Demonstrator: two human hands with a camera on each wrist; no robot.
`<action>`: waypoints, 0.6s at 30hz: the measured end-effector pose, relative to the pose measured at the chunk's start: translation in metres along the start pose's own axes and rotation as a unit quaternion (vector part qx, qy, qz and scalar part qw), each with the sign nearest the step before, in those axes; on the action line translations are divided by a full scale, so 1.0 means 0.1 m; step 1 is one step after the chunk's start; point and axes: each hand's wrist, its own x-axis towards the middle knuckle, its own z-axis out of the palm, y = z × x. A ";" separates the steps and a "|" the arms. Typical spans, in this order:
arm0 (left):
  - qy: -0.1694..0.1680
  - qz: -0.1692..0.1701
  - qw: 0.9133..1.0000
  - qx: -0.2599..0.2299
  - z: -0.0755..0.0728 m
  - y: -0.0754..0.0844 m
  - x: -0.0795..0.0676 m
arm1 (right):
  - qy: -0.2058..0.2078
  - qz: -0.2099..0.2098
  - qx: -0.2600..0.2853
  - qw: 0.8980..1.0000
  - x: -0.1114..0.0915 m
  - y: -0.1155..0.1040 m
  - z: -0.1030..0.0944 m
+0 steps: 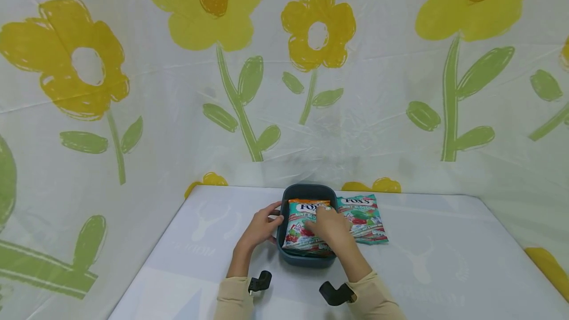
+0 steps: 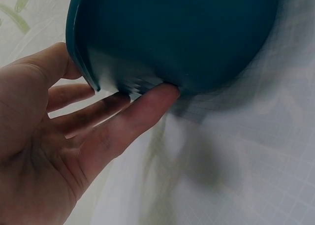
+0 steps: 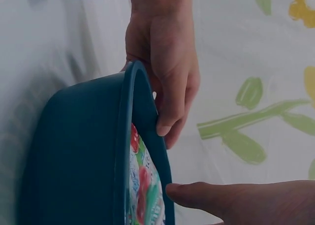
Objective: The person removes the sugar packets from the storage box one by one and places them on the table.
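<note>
Blue container (image 1: 311,262) stands on the worktop (image 1: 449,231), lower centre of the head view. A FOX'S packet (image 1: 297,233) lies inside it; a second packet (image 1: 371,223) lies flat just right of it. The hands are apart. Left hand (image 1: 259,226): grips the container's left side, thumb at the rim, fingers against the outer wall. Right hand (image 1: 332,227): over the inside packet, thumb and fingers spread; whether it pinches or merely presses, cannot tell.
</note>
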 end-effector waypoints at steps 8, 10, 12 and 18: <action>-0.005 -0.002 1.000 0.001 -0.01 -0.02 0.00 | 0.012 -0.009 0.029 0.999 0.01 0.01 0.04; -0.005 -0.002 1.000 0.003 -0.02 -0.01 0.00 | 0.018 -0.010 0.035 0.999 0.01 0.01 0.05; -0.005 0.000 1.000 0.005 -0.02 -0.02 0.01 | 0.029 -0.009 0.038 0.999 0.01 0.00 0.06; -0.006 -0.001 1.000 0.002 -0.01 -0.03 0.01 | 0.044 0.005 0.032 0.998 0.01 -0.03 0.16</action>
